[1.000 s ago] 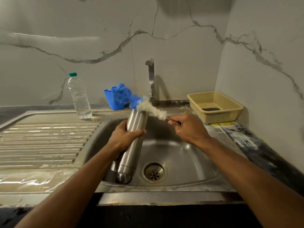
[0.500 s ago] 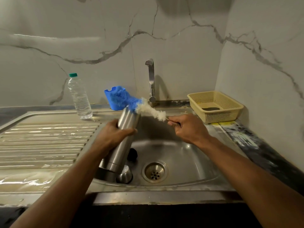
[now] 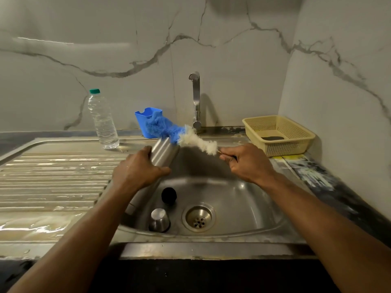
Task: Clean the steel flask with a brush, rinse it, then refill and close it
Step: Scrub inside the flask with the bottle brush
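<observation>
Marble-veined wall panels back a steel sink (image 3: pixel 243 199) with a ribbed drainboard, and I have both hands over the basin. My left hand (image 3: pixel 137 172) is wrapped round the steel flask (image 3: pixel 164 152), fingers curled on its upper body, holding it tilted with the mouth pointing up and away. My right hand (image 3: pixel 247 163) pinches the thin handle of the bottle brush (image 3: pixel 186 137), whose white and blue bristles lie at the flask's mouth, outside it as far as I can tell. I judge the flask rigid, fairly light while empty, and slick when wet, so mid-body is the safest hold. A steel cup (image 3: pixel 159 219) and a black cap (image 3: pixel 168 195) lie in the basin.
</observation>
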